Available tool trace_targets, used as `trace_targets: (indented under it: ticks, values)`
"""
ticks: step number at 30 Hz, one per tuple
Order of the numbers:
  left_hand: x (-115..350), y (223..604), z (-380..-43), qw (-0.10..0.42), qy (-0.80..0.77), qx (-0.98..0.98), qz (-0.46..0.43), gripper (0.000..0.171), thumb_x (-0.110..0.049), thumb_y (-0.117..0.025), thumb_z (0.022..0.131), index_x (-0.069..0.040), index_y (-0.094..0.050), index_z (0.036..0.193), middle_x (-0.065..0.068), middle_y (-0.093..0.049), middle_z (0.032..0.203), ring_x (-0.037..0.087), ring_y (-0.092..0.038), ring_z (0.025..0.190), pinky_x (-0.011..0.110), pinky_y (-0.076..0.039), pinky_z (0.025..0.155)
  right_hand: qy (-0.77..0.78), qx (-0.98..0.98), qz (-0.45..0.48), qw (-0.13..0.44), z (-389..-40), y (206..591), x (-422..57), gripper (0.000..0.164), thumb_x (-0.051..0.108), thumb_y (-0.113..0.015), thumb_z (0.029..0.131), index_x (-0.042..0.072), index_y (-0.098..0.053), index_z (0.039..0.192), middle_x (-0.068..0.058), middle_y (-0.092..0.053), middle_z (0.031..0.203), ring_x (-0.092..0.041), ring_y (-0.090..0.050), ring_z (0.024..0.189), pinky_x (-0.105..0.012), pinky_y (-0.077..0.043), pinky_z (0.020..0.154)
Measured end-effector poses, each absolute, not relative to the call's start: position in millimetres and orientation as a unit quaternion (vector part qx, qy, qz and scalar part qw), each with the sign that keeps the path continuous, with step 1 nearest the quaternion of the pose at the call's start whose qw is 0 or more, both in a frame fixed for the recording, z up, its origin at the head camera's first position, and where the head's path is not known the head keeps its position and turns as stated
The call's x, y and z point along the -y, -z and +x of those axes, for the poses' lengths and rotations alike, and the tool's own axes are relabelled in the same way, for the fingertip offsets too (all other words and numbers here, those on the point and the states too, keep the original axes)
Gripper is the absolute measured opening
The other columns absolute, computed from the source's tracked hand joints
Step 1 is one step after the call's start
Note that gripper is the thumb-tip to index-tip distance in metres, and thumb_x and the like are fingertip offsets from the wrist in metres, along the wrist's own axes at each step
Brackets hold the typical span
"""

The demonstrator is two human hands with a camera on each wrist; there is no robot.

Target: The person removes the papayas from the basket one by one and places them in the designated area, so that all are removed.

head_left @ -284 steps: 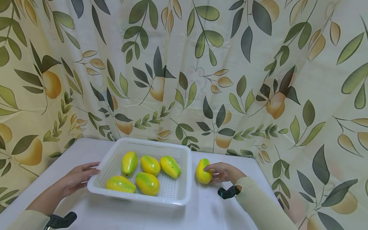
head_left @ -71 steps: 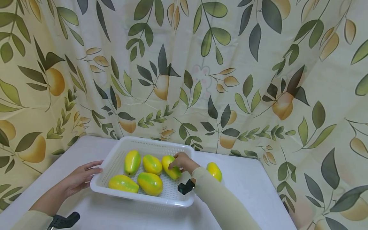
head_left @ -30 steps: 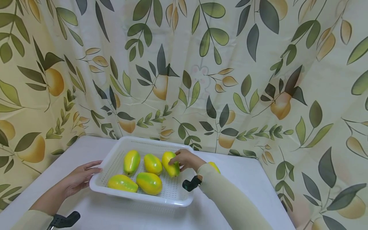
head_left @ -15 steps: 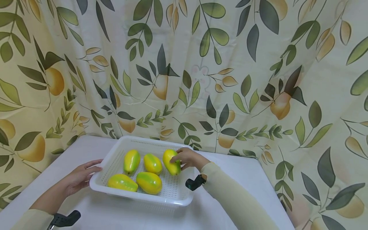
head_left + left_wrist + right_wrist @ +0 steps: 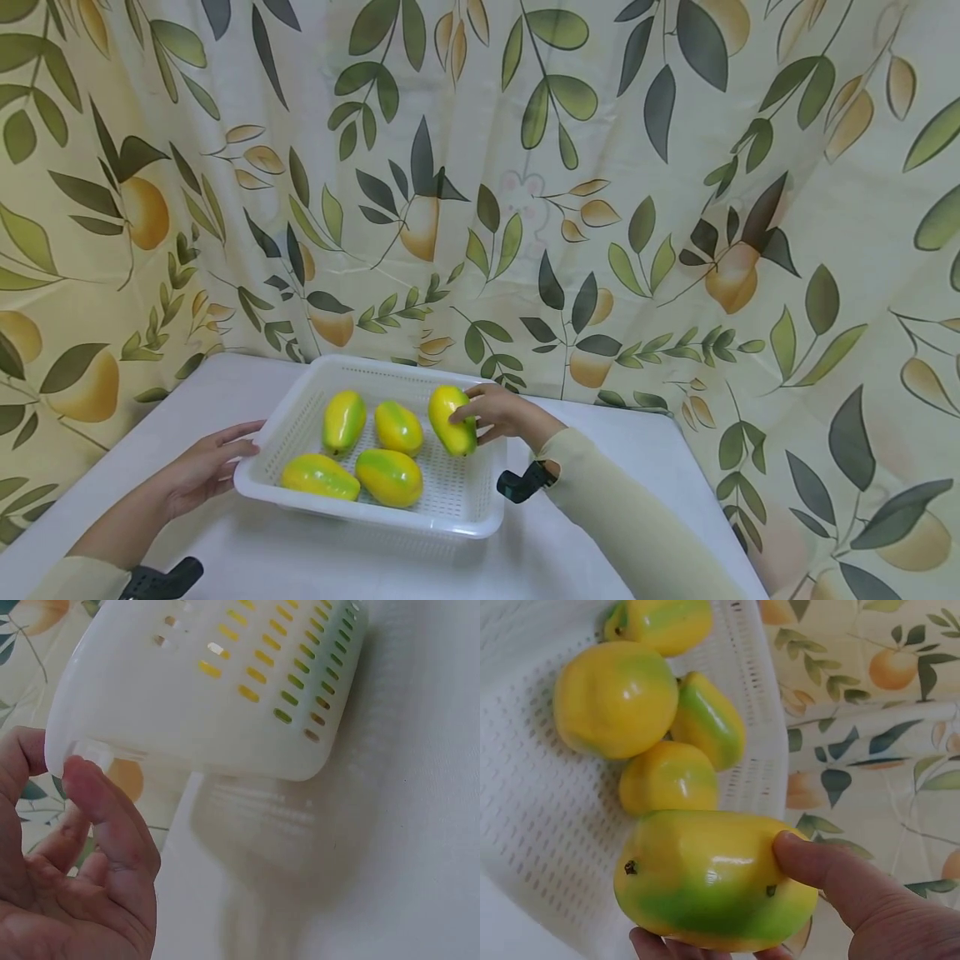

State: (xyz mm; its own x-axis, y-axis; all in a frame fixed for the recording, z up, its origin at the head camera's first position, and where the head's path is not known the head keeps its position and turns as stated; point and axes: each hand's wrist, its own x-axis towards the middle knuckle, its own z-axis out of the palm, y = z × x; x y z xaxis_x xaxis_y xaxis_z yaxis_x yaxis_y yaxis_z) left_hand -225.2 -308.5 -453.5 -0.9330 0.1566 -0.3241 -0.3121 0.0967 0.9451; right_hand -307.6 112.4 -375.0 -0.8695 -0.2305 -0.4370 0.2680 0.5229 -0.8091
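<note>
At right end of basket (image 5: 390, 517), right hand (image 5: 504, 412) grips yellow-green fruit (image 5: 445, 418).

Basket (image 5: 375, 515): smooth plastic, satin sheen. Fruits (image 5: 388, 478): smooth, high-gloss skin. Counter (image 5: 315, 560): matt upper surface. Curtain (image 5: 480, 167): matt, lightly creased cloth. Sleeve (image 5: 630, 508): matt cloth.

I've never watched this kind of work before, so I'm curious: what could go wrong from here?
The held fruit looks glossy, so it could slip from the right hand. If dropped, it might knock one of the four other fruits in the white basket. The left hand pinches the basket only at its left rim, so a bump might shift it.
</note>
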Motion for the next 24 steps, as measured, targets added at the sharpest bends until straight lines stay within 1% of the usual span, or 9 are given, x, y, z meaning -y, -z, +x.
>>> trace_targets:
  ticks: [4,7,12,16,19,21,24]
  values:
    - [311.0,453.9,-223.6,0.187,-0.679,-0.708,-0.039,0.073,-0.021,-0.059,0.097,-0.004,-0.019,0.155,-0.008,-0.065,0.108,0.019,-0.07,0.098,0.038,-0.06,0.087,0.497,-0.829,0.013,0.255,-304.4,371.1,-114.5,0.074,0.013,-0.077,0.081,-0.001,-0.039,0.143,-0.025,-0.049,0.135,-0.046,-0.055,0.122,-0.052,-0.059,0.082]
    - [313.0,454.7,-222.6,0.195,-0.691,-0.696,-0.025,0.069,-0.018,-0.058,0.097,-0.006,-0.023,0.154,-0.009,-0.065,0.108,0.018,-0.07,0.099,0.039,-0.059,0.087,0.504,-0.824,0.01,0.258,-302.3,367.8,-117.7,0.075,0.013,-0.076,0.081,-0.001,-0.038,0.144,-0.024,-0.049,0.135,-0.046,-0.054,0.122,-0.052,-0.06,0.083]
    - [314.8,455.5,-221.6,0.205,-0.709,-0.674,-0.009,0.056,-0.016,-0.058,0.097,-0.015,-0.037,0.149,-0.011,-0.065,0.108,0.018,-0.07,0.1,0.04,-0.058,0.089,0.507,-0.82,0.006,0.266,-300.0,363.2,-124.8,0.075,0.015,-0.076,0.082,-0.001,-0.038,0.145,-0.024,-0.05,0.134,-0.045,-0.055,0.122,-0.051,-0.06,0.083]
    - [316.5,455.9,-221.7,0.212,-0.717,-0.664,0.002,0.044,-0.017,-0.057,0.098,-0.027,-0.047,0.139,-0.012,-0.065,0.109,0.018,-0.07,0.101,0.039,-0.058,0.09,0.505,-0.821,0.008,0.266,-299.9,360.6,-130.8,0.077,0.016,-0.076,0.082,0.0,-0.036,0.146,-0.025,-0.049,0.136,-0.045,-0.056,0.121,-0.049,-0.061,0.082]
    - [318.5,456.6,-222.2,0.217,-0.721,-0.658,0.011,0.036,-0.016,-0.056,0.099,-0.033,-0.052,0.13,-0.012,-0.065,0.109,0.017,-0.069,0.101,0.039,-0.058,0.09,0.505,-0.82,0.005,0.268,-298.6,357.9,-134.1,0.077,0.016,-0.076,0.083,0.0,-0.035,0.146,-0.024,-0.049,0.136,-0.043,-0.058,0.119,-0.048,-0.061,0.082]
    - [319.6,456.9,-222.4,0.219,-0.723,-0.655,0.012,0.035,-0.016,-0.055,0.099,-0.035,-0.052,0.128,-0.012,-0.065,0.109,0.017,-0.069,0.101,0.039,-0.058,0.09,0.507,-0.818,0.002,0.27,-297.3,355.8,-135.8,0.077,0.016,-0.075,0.083,-0.001,-0.035,0.146,-0.024,-0.05,0.135,-0.043,-0.059,0.118,-0.048,-0.06,0.082]
    - [320.3,457.6,-222.2,0.221,-0.725,-0.653,0.009,0.035,-0.016,-0.055,0.099,-0.034,-0.051,0.129,-0.014,-0.065,0.11,0.017,-0.069,0.102,0.04,-0.057,0.091,0.512,-0.813,-0.004,0.276,-294.9,353.4,-139.3,0.075,0.017,-0.073,0.085,-0.001,-0.034,0.147,-0.023,-0.051,0.133,-0.042,-0.059,0.118,-0.049,-0.06,0.085]
